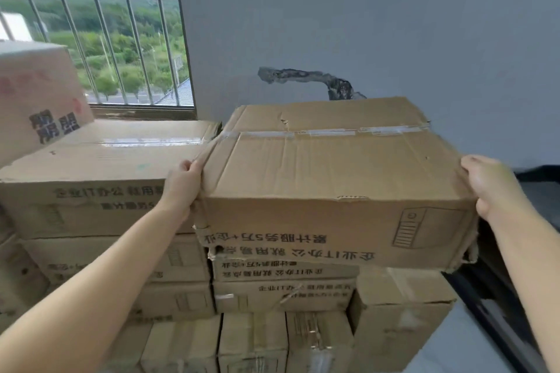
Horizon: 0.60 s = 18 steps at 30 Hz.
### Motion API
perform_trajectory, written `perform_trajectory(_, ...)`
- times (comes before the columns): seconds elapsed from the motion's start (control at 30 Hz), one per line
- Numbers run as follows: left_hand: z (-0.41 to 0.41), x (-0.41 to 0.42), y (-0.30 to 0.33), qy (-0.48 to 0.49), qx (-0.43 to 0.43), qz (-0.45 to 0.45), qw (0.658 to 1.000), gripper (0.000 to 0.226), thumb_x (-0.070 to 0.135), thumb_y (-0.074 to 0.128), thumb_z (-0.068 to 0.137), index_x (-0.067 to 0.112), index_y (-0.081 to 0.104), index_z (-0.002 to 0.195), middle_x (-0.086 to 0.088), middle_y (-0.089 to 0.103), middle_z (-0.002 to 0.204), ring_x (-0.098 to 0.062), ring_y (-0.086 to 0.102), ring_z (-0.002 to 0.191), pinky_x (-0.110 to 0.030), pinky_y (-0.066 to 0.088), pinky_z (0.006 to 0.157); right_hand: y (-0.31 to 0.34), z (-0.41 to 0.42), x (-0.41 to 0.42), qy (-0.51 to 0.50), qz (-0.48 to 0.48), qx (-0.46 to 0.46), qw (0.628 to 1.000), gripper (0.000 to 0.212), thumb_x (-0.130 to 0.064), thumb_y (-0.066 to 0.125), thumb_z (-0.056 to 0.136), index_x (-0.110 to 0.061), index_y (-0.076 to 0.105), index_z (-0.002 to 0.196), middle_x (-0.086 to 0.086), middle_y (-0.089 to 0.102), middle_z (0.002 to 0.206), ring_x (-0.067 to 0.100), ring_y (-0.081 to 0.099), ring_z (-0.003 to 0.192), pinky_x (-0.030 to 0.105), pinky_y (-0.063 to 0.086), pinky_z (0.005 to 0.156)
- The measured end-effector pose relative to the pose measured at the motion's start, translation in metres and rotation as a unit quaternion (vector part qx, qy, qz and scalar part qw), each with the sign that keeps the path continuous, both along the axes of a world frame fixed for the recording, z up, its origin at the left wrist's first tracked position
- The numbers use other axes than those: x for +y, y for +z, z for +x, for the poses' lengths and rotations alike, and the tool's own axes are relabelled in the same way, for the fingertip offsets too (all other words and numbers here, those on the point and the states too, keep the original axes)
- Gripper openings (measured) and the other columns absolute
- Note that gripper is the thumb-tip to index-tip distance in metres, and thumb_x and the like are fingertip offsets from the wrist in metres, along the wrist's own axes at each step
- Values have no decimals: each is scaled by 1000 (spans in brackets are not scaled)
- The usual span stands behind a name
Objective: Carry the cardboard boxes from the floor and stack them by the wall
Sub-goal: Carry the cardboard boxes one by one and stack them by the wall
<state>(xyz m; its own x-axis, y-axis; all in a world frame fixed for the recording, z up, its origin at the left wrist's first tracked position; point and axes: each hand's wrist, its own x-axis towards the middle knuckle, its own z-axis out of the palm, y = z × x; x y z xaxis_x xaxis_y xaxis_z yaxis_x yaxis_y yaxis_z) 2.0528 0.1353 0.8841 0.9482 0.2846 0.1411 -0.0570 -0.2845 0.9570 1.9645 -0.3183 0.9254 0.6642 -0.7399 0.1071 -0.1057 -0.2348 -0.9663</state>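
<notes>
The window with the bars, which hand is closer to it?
Left. The left hand grips the held box on the side facing the window; the right hand grips the far side.

Fingers of both hands hidden behind held box; lower stack cut off by bottom edge.

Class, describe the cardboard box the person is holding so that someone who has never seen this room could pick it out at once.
Find the grey wall with the dark gouge, right of the barred window. Below the gouge, a stack of boxes rises; the held box is the top one. Unlike its neighbours, it has a left hand and a right hand on its sides, and a tower drawing printed upside down.
</notes>
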Motion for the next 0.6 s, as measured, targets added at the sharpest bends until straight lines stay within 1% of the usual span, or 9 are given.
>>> perform_trajectory(0.03, 17, -2, 3, 5, -2, 16, 1000, 30, 35, 45, 98, 19, 51, 73, -2, 52, 73, -15, 45, 63, -27, 36, 48, -2, 20, -1, 9, 3, 0, 1000, 37, -15, 43, 94, 13, 52, 116, 24, 58, 115, 22, 51, 104, 34, 40, 84)
perform_trajectory(0.1, 48, -6, 2, 27, -5, 45, 999, 32, 37, 46, 97, 18, 51, 71, -2, 51, 70, -17, 45, 62, -30, 33, 50, -10, 61, -4, 32, 14, 6, 999, 26, -13, 43, 93, 4, 60, 102, 12, 51, 86, 18, 44, 92, 29, 32, 69)
perform_trajectory(0.17, 77, -8, -1, 43, 0, 84, 996, 30, 36, 48, 96, 13, 55, 78, -3, 54, 73, -22, 50, 70, -33, 35, 55, -21, 99, -6, 46, 29, 17, 998, 21, -12, 42, 94, 1, 58, 94, 11, 40, 81, 17, 40, 88, 28, 25, 66)
perform_trajectory(0.27, 115, -10, -8, 55, 6, 171, 984, 36, 32, 54, 94, -1, 59, 107, -18, 62, 99, -29, 53, 89, -34, 35, 71, -36, 151, -9, 56, 23, 34, 998, 26, -11, 40, 93, -15, 39, 67, 7, 34, 70, 20, 32, 69, 30, 20, 64)
perform_trajectory(0.33, 136, -11, -16, 67, 19, 233, 970, 43, 33, 54, 94, -4, 56, 116, -24, 62, 110, -35, 55, 98, -34, 33, 74, -49, 181, -10, 64, 12, 37, 997, 32, -11, 39, 93, -18, 29, 63, 4, 26, 63, 19, 24, 61, 32, 14, 60)
perform_trajectory(0.43, 156, -11, -33, 89, 49, 299, 949, 46, 37, 50, 96, -3, 54, 118, -25, 63, 110, -38, 56, 103, -39, 37, 81, -74, 217, -7, 80, 3, 56, 995, 34, -11, 37, 94, -19, 24, 64, 3, 21, 62, 17, 20, 58, 32, 11, 60)
perform_trajectory(0.5, 163, -13, -44, 121, 69, 354, 925, 44, 39, 46, 97, 1, 55, 115, -24, 64, 106, -38, 57, 102, -41, 36, 87, -96, 232, -6, 86, 5, 87, 993, 30, -12, 35, 95, -11, 30, 65, 12, 21, 63, 18, 23, 58, 35, 16, 63)
perform_trajectory(0.57, 168, -18, -55, 147, 84, 421, 891, 43, 41, 44, 97, 4, 57, 113, -20, 64, 107, -36, 56, 104, -41, 32, 90, -119, 244, -11, 75, 18, 122, 990, 30, -15, 36, 96, 10, 48, 87, 36, 44, 84, 32, 42, 66, 37, 21, 70)
perform_trajectory(0.6, 170, -21, -59, 156, 87, 452, 874, 42, 42, 43, 96, 5, 58, 110, -18, 62, 109, -34, 55, 105, -40, 31, 90, -129, 249, -15, 71, 20, 136, 988, 34, -17, 36, 97, 13, 51, 101, 35, 54, 102, 40, 51, 77, 36, 23, 72)
